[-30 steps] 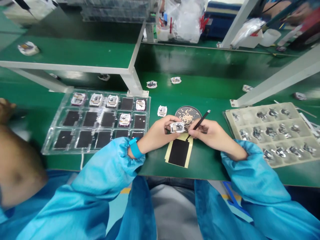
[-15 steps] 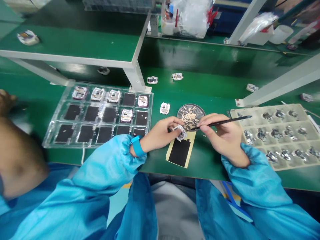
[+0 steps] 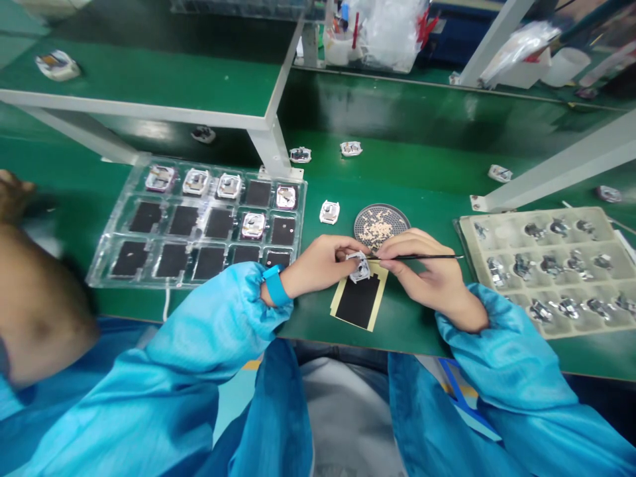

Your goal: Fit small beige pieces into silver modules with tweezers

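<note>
Between its thumb and fingers, my left hand (image 3: 325,265) grips a small white watch-like case (image 3: 358,267). My right hand (image 3: 422,268) pinches a thin black tool (image 3: 427,256), whose left end is at the case. Just behind both hands sits a round dark dish (image 3: 392,218) with many small beige pieces (image 3: 376,225). A yellow sheet with a black rectangle (image 3: 358,301) lies under and in front of the case. Another white case (image 3: 329,212) rests on the table, left of the dish.
At left, a clear tray (image 3: 112,232) holds several cases and black pads. At right, a beige tray (image 3: 467,232) holds metallic parts. Shelf legs (image 3: 271,149) stand behind. A co-worker's arm (image 3: 40,298) is at far left. More cases (image 3: 351,148) lie further back.
My right hand has moved left, bringing the black tool's end to the case and laying the tool flatter. My left hand still grips the case, now turned slightly.
</note>
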A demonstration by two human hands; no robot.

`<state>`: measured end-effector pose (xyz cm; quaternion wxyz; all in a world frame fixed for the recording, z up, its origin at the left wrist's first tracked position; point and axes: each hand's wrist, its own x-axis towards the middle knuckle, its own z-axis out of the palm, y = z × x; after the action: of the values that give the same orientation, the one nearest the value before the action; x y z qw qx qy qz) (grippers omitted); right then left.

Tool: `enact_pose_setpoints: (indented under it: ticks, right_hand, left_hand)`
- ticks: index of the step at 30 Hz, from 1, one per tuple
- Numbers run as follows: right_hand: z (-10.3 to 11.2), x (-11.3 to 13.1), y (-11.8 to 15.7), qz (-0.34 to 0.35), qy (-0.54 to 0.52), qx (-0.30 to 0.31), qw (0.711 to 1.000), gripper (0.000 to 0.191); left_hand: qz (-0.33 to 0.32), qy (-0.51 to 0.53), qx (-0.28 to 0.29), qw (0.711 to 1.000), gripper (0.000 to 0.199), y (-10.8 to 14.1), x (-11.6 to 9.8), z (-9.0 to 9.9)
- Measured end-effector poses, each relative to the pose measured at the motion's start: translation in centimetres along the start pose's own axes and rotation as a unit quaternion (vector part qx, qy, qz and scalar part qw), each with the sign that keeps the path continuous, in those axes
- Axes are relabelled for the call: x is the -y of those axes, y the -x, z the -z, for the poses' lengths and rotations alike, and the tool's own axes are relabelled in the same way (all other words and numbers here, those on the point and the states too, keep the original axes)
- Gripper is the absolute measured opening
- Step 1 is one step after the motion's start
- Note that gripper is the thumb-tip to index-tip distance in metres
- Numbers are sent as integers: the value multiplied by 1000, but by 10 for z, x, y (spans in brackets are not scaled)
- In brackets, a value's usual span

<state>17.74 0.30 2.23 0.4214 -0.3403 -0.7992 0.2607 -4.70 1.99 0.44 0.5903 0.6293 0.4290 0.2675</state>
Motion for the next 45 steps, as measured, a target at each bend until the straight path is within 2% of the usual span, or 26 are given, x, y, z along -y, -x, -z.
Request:
enact_pose_setpoints:
  ticks: [18, 23, 31, 34, 37, 40, 45]
  right_hand:
    - [-3, 0, 1, 18, 19, 13, 1000, 22]
    - [1, 4, 2, -23, -8, -26, 999, 20]
    - [1, -2, 3, -42, 5, -18, 999, 16]
    - [1, 0, 3, -76, -19, -21, 997, 10]
    - [7, -2, 2, -137, -87, -3, 987, 4]
    - [17, -7, -1, -188, -152, 33, 970, 11]
    - [24, -10, -7, -221, -179, 71, 956, 26]
  left_hand:
    - [-6, -23, -8, 1000, 28, 1, -1, 0]
    - [-15, -31, -23, 999, 30, 1, -4, 2]
    - [0, 7, -12, 1000, 36, 2, -7, 2]
    - [0, 21, -8, 1000, 35, 2, -7, 4]
    - [3, 25, -4, 1000, 34, 2, -8, 7]
    - [1, 19, -1, 1000, 33, 2, -11, 10]
    - [-15, 11, 11, 1000, 32, 1, -10, 11]
